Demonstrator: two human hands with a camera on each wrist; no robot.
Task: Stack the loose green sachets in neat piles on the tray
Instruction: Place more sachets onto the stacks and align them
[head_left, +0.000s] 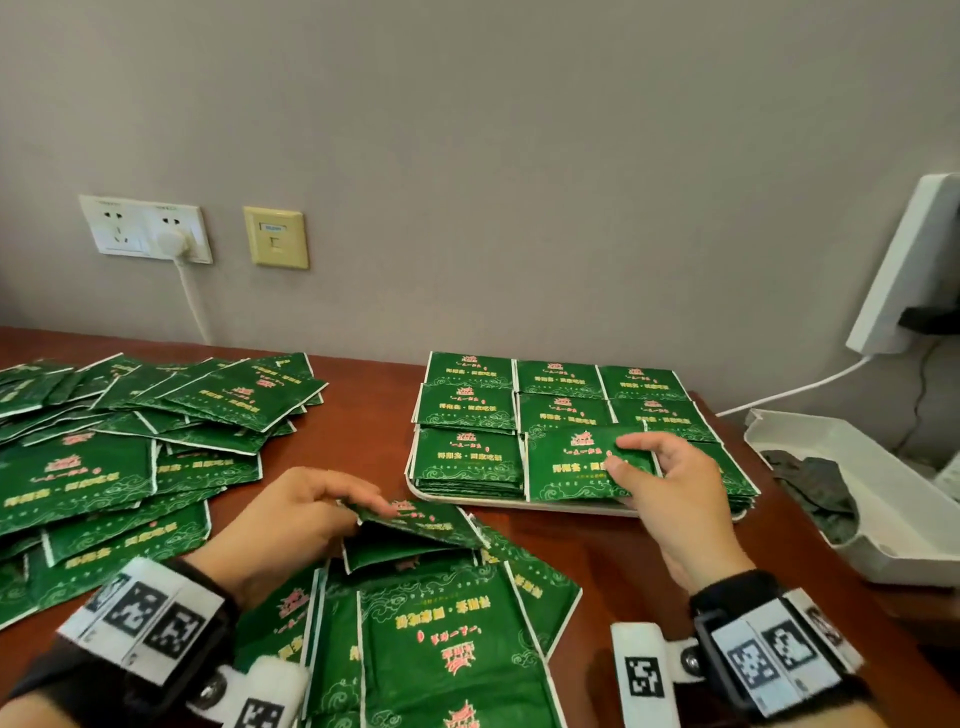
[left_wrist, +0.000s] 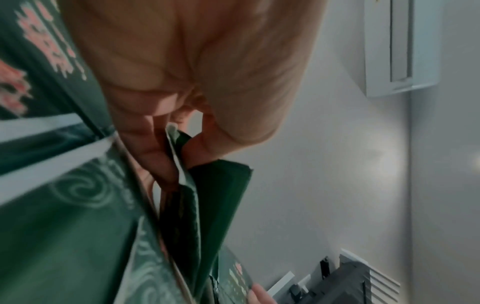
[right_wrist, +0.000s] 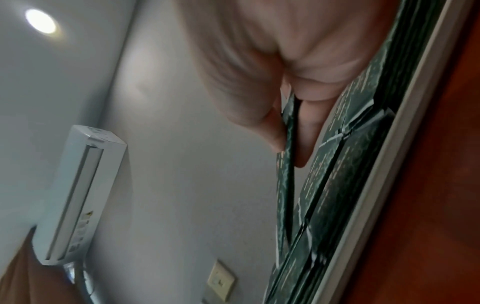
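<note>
A white tray (head_left: 519, 504) at centre right holds neat piles of green sachets (head_left: 467, 405) in rows. My right hand (head_left: 660, 483) pinches one green sachet (head_left: 571, 467) over the tray's front middle pile; the right wrist view shows thumb and fingers clamped on the sachet's edge (right_wrist: 285, 164) above the stacked piles (right_wrist: 337, 164). My left hand (head_left: 311, 514) pinches the corner of a loose sachet (head_left: 426, 525) lifted off the near heap; in the left wrist view the fingers (left_wrist: 155, 148) grip its edge (left_wrist: 182, 164).
A wide scatter of loose sachets (head_left: 130, 441) covers the left of the brown table (head_left: 363, 415), and another heap (head_left: 441, 649) lies near me. An open white box (head_left: 883, 493) with dark contents sits at the right. Wall sockets (head_left: 145, 228) and a cable are behind.
</note>
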